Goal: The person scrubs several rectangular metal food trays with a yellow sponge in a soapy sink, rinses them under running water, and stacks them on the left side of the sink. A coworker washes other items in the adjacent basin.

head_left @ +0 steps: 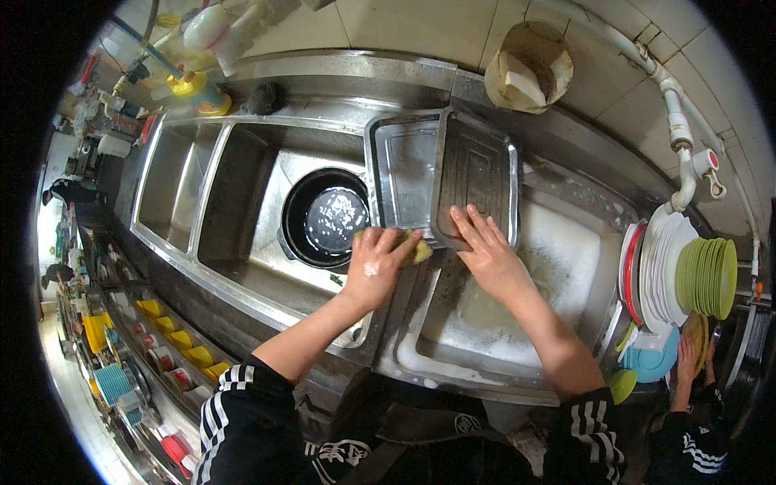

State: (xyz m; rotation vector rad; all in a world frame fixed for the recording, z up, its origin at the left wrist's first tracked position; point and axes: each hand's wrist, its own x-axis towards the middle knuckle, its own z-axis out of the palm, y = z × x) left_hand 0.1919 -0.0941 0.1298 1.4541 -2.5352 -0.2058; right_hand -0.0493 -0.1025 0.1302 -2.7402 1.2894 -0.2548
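Note:
My left hand [376,267] is closed over a yellow-green sponge [419,250] at the near edge of the metal trays. Spread fingers of my right hand [490,257] press on the near end of a dark rectangular metal tray [473,170]. That tray is tilted and overlaps a second metal tray [405,163] on its left. Beside the left hand, a round black pot [324,260] holding some water stands in the middle sink [236,200]. Under and right of my right forearm lies a sink of soapy water [561,267].
White plates [661,273] and green plates [706,279] stand stacked at the right, near a co-worker's hands [687,364]. A worn bucket [528,66] and a yellow-capped bottle [200,91] are behind the sinks. A white pipe with a valve [682,145] runs at upper right.

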